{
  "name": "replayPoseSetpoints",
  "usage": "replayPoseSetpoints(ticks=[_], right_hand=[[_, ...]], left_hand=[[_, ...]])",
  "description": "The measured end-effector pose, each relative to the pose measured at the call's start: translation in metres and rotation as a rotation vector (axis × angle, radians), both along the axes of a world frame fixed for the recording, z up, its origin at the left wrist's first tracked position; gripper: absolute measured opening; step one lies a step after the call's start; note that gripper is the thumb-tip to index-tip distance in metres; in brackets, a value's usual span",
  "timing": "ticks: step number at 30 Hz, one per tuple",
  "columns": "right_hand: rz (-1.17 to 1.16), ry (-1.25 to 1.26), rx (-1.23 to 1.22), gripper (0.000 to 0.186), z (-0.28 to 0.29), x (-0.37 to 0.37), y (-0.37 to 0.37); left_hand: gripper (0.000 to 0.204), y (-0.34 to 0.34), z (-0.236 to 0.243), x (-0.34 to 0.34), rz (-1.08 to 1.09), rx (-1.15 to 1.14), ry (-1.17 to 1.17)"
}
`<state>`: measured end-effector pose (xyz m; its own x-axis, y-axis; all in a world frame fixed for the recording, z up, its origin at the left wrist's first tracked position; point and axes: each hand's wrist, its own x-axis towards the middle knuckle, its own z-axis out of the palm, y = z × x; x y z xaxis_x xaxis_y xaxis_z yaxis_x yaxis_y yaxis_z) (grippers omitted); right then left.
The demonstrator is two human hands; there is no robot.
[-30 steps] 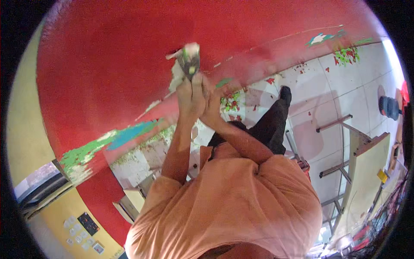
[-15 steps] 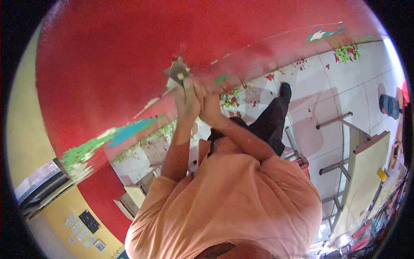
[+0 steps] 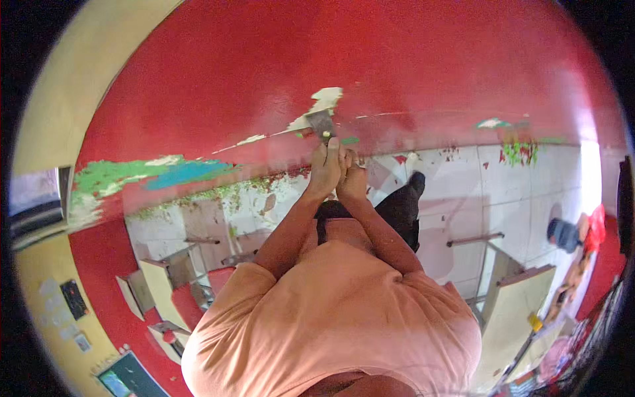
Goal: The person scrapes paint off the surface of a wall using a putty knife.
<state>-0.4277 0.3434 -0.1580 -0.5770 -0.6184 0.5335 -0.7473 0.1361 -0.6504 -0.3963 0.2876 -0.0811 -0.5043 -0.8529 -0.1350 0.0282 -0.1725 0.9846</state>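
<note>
A putty knife (image 3: 321,124) with a broad, flat grey blade rests against the red painted wall (image 3: 410,63). Its edge meets the lower end of a bare whitish patch (image 3: 327,99). My left hand (image 3: 324,171) is closed around the tool, its thumb stretched up toward the blade. Pressed up beside it, my right hand (image 3: 353,177) is closed too, apparently on the lower end of the handle, which the fingers hide. Left of my hands, a larger peeled area shows green paint (image 3: 122,171) and blue paint (image 3: 192,173).
Paint flakes (image 3: 519,152) lie scattered on the white tiled floor (image 3: 503,175) along the wall's base. A pale-topped table (image 3: 519,298) stands at the right, with more furniture (image 3: 165,284) at the left. My dark-shod foot (image 3: 416,182) is near the wall.
The view has turned and shifted. A pale bare patch now shows above the blade, where the earlier picture had mostly red paint. Both hands keep their hold on the tool.
</note>
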Motion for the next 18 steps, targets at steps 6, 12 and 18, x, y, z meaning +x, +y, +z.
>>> replayPoseSetpoints(ticks=[6, 12, 18], right_hand=[[0.133, 0.063, 0.028, 0.033, 0.045, -0.026, 0.011], [0.132, -0.130, 0.165, 0.028, 0.085, -0.037, 0.023], [0.129, -0.370, 0.353, 0.032, 0.088, -0.036, 0.041]], left_hand=[[0.042, 0.006, 0.017, -0.011, -0.132, 0.031, 0.208], [0.037, 0.012, 0.030, -0.018, -0.102, 0.175, 0.455], [0.039, 0.023, 0.037, -0.031, 0.129, 0.268, 0.291]])
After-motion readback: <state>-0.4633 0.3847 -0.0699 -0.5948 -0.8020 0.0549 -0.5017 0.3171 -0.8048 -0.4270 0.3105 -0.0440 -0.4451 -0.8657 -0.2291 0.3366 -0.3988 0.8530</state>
